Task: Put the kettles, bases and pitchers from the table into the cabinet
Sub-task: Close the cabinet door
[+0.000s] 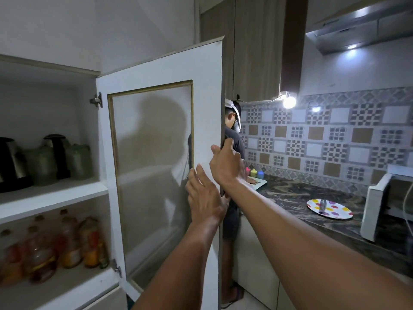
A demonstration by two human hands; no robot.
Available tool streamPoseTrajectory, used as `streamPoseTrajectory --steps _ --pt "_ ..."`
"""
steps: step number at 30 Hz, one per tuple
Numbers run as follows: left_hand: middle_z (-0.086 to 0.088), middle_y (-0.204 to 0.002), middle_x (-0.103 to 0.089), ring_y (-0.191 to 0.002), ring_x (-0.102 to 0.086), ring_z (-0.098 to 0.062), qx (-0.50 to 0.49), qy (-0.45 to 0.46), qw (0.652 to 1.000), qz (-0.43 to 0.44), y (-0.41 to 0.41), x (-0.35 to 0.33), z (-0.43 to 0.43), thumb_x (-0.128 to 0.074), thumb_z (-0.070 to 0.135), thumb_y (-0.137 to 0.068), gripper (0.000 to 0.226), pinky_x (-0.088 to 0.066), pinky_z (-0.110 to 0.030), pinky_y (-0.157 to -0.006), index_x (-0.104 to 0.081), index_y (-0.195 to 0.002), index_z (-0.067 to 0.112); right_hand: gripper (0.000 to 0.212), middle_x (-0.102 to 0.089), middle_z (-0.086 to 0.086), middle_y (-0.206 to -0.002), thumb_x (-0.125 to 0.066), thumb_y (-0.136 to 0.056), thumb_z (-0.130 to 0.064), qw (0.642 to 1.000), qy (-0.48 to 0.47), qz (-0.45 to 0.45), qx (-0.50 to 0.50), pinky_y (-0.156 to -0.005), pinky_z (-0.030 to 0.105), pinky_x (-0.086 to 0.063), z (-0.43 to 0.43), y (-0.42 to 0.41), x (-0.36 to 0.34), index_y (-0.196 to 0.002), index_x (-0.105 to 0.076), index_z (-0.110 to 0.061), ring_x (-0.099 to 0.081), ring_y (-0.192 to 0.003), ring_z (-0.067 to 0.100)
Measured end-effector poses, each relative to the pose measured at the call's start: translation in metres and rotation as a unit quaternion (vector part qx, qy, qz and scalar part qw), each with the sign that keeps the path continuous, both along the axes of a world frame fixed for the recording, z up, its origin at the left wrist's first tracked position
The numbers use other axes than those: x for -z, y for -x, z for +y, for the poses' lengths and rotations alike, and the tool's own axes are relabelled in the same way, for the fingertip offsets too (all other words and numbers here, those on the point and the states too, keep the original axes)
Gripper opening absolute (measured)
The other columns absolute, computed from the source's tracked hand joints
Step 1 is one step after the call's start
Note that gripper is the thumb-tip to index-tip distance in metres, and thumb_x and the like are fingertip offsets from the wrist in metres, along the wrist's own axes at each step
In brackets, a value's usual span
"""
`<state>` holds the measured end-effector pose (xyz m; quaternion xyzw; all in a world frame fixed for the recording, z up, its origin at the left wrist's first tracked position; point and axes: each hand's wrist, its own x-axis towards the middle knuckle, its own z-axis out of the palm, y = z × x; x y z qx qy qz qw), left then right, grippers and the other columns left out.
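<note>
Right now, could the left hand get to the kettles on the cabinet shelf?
Probably yes. The left hand lies flat on the open door, holding nothing, and the shelf opening in front of the kettles looks unblocked.

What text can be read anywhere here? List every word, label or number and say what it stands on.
None can be read.
Bottles on the lower cabinet shelf: coloured labels, too blurred to read.
Kettles on the upper shelf: no visible markings.
White appliance on the counter: no visible text.

Dim kitchen, glaring wall lamp [289, 101], blurred left edge
</note>
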<state>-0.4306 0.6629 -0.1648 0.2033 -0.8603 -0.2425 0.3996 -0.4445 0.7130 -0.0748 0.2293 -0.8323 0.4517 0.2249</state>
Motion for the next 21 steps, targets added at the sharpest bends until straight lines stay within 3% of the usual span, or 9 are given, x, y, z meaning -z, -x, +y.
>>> streamPoseTrajectory --steps 9,11,13,17,21 --pt "-0.011 -0.158 -0.016 -0.140 -0.023 -0.030 0.019 0.029 0.999 0.025 -0.081 0.002 -0.033 -0.066 0.043 -0.084 0.099 -0.030 -0.039 -0.113 -0.005 -0.156 0.017 0.031 -0.064 0.021 -0.116 -0.040 -0.101 -0.034 0.999 0.006 0.025 -0.040 -0.074 0.036 -0.030 -0.022 -0.103 0.001 -0.116 -0.040 -0.007 -0.059 -0.106 0.045" --pt "-0.011 -0.157 -0.019 -0.142 -0.025 -0.029 0.044 -0.007 0.998 0.047 -0.111 0.003 -0.047 -0.072 0.039 -0.081 0.103 -0.031 -0.042 -0.117 -0.006 -0.156 0.019 0.031 -0.066 0.021 -0.112 -0.039 -0.101 -0.036 0.998 -0.001 0.030 -0.050 -0.073 0.035 -0.030 -0.032 -0.132 0.000 -0.115 -0.040 -0.008 -0.060 -0.103 0.044" --pt "-0.008 -0.154 -0.024 -0.139 -0.036 -0.026 0.069 -0.054 0.992 0.092 -0.143 0.003 -0.061 -0.075 0.031 -0.079 0.102 -0.041 -0.045 -0.111 -0.007 -0.155 0.025 0.031 -0.068 0.018 -0.104 -0.039 -0.101 -0.037 0.996 -0.014 0.054 -0.069 -0.072 0.035 -0.031 -0.046 -0.161 0.000 -0.114 -0.041 -0.009 -0.061 -0.094 0.042" --pt "0.003 -0.133 -0.051 -0.115 -0.057 -0.004 0.087 -0.141 0.972 0.165 -0.214 -0.002 -0.086 -0.067 0.020 -0.090 0.070 -0.052 -0.032 -0.095 -0.026 -0.145 0.028 0.021 -0.058 -0.005 -0.070 -0.043 -0.097 -0.040 0.987 0.004 0.095 -0.133 -0.067 0.039 -0.047 -0.087 -0.214 0.000 -0.095 -0.042 -0.019 -0.058 -0.067 0.025" --pt "-0.006 -0.127 -0.059 -0.104 -0.062 -0.023 -0.023 -0.145 0.982 0.116 -0.288 -0.012 -0.127 -0.055 0.001 -0.089 0.065 -0.057 -0.039 -0.083 -0.028 -0.144 0.023 0.030 -0.064 0.006 -0.073 -0.050 -0.092 -0.045 0.967 -0.002 0.099 -0.233 -0.063 0.041 -0.053 -0.144 -0.266 -0.003 -0.090 -0.047 -0.016 -0.063 -0.066 0.027"
